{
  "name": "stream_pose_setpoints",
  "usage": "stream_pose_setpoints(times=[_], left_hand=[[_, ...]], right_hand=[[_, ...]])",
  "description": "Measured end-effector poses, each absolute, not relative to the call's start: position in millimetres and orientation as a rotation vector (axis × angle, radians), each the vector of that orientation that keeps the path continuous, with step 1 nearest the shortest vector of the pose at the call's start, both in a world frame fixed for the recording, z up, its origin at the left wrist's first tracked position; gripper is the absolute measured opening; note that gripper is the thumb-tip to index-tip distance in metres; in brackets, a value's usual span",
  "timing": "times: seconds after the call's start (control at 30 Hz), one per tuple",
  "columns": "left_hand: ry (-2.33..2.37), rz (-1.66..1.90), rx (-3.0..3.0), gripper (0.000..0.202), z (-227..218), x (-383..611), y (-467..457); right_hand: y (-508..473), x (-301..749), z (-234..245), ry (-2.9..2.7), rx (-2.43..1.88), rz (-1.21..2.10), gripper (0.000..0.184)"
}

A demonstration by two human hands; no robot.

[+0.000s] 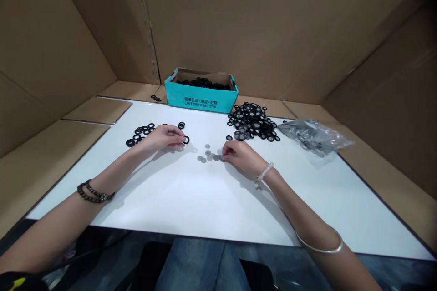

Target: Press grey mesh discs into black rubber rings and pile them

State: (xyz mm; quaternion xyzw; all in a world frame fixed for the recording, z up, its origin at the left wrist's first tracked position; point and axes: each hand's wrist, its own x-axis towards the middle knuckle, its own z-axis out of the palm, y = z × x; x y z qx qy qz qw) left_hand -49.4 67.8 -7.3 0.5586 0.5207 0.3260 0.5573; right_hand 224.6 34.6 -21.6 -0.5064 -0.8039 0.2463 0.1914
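Note:
My left hand [164,137] rests on the white table [211,195], fingers curled round a black rubber ring [186,139] at their tips. More loose black rings [141,132] lie just left of it. My right hand [239,154] is closed in a pinch over a few small grey discs [207,154] scattered mid-table, fingertips touching the nearest one. A pile of black rings with grey centres [252,122] lies behind the right hand.
A teal cardboard box [201,96] holding black rings stands at the back centre. A clear plastic bag of parts [314,135] lies at the right. Brown cardboard walls [259,27] enclose the table on three sides.

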Motion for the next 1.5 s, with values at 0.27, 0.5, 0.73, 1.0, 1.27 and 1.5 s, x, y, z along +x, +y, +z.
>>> stream_pose_setpoints(times=[0.27, 0.5, 0.73, 1.0, 1.27, 1.5], left_hand=[[1.106, 0.779, 1.005, 0.030, -9.2, -19.8, 37.8], [1.087, 0.764, 1.009, 0.026, -9.3, -7.8, 20.9], [1.090, 0.808, 1.155, 0.022, -4.5, -3.2, 14.6], [1.023, 0.800, 1.377, 0.019, -14.2, -0.8, 8.5], [1.119, 1.019, 1.417, 0.013, -19.1, 1.5, -0.1], [1.171, 1.050, 1.487, 0.007, -17.3, 0.4, -3.5]], right_hand=[[23.5, 203.9, -12.0, -1.622, -1.143, 1.310, 0.018], [8.7, 171.1, -24.9, -1.366, -1.065, 1.291, 0.032], [5.7, 173.0, -25.4, -1.621, -1.118, 1.094, 0.018], [-3.5, 167.8, -22.7, -1.698, -1.089, 0.989, 0.015], [-7.9, 168.8, -17.7, -1.849, -1.077, 0.726, 0.010], [-10.2, 173.2, -7.6, -1.947, -1.116, 0.673, 0.010]])
